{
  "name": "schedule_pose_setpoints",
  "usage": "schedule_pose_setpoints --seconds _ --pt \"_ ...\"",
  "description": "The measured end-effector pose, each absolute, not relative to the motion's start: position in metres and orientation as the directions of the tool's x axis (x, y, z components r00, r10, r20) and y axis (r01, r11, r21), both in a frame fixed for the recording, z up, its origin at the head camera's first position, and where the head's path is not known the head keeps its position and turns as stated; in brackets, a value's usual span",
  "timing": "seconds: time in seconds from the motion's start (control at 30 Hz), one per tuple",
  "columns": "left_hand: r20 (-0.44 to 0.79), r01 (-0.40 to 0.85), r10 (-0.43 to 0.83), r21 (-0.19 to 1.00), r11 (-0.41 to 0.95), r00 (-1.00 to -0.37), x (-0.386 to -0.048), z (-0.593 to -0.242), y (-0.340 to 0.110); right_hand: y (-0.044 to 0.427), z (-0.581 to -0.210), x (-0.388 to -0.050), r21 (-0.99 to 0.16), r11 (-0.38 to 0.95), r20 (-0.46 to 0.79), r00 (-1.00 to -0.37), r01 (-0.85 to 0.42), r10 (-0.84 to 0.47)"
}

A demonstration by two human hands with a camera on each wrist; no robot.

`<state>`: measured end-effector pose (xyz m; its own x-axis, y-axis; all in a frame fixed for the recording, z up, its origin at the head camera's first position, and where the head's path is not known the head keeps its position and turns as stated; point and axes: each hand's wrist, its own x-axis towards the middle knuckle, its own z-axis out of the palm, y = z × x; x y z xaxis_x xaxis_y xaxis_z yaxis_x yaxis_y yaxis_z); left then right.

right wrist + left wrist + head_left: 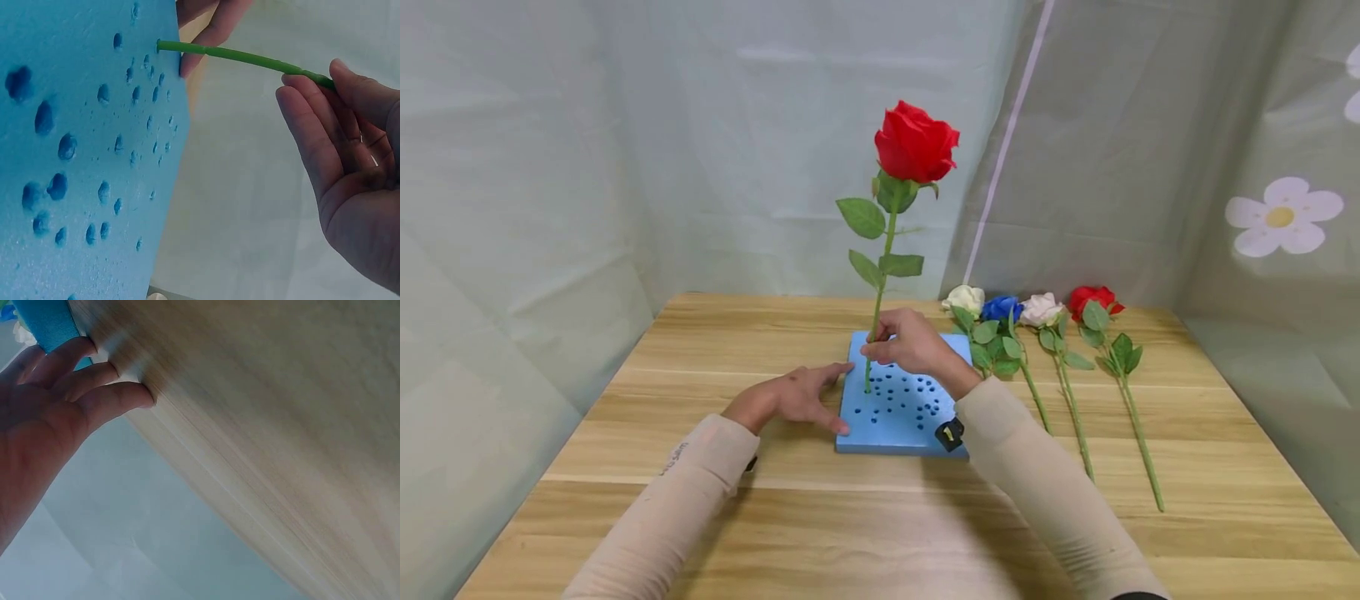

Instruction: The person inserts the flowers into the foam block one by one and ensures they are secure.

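A red rose (916,143) stands nearly upright over the blue foam board (850,446), leaning slightly right at its bloom. Between thumb and fingers, my right hand (912,342) pinches the green stem (250,59) partway up. The stem's lower end meets the board's left part; whether it goes into a hole I cannot tell. My left hand (801,393) is at the board's left edge with thumb and fingers spread, touching its side. In the left wrist view the left hand's fingers (119,400) are extended beside the tabletop. Many holes pit the board's face.
To the board's right lie a white rose (964,298), a blue rose (1002,308), a pale pink rose (1041,309) and another red rose (1093,302), stems towards me. All are on a wooden table (760,533). Grey sheeting (790,167) hangs behind.
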<state>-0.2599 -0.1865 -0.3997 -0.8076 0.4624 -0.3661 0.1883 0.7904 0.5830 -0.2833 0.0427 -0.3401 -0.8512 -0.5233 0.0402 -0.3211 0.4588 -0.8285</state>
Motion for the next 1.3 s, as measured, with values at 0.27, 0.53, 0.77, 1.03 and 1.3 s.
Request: schedule_pose_setpoints --seconds 0.27,0.53,0.77,1.03,1.3 --pt "-0.358 0.203 0.478 0.589 0.782 -0.802 -0.261 -0.401 -0.188 0.039 -0.34 -0.284 -0.792 0.479 0.079 -0.842 -0.379 -0.534" --pt "-0.36 0.2 0.47 0.581 0.789 -0.806 -0.26 -0.399 -0.186 0.038 -0.339 -0.282 -0.778 0.503 0.085 -0.857 -0.376 -0.509" --pt "-0.363 0.208 0.473 0.573 0.793 -0.803 -0.261 -0.398 -0.187 0.036 -0.342 -0.28 -0.806 0.483 0.084 -0.875 -0.342 -0.477" --pt "-0.357 0.212 0.481 0.582 0.785 -0.801 -0.259 -0.401 -0.188 0.029 -0.346 -0.281 -0.802 0.508 0.055 -0.887 -0.313 -0.459" --pt "-0.374 0.188 0.464 0.58 0.792 -0.803 -0.26 -0.4 -0.187 0.026 -0.343 -0.281 -0.764 0.544 0.054 -0.874 -0.348 -0.483"
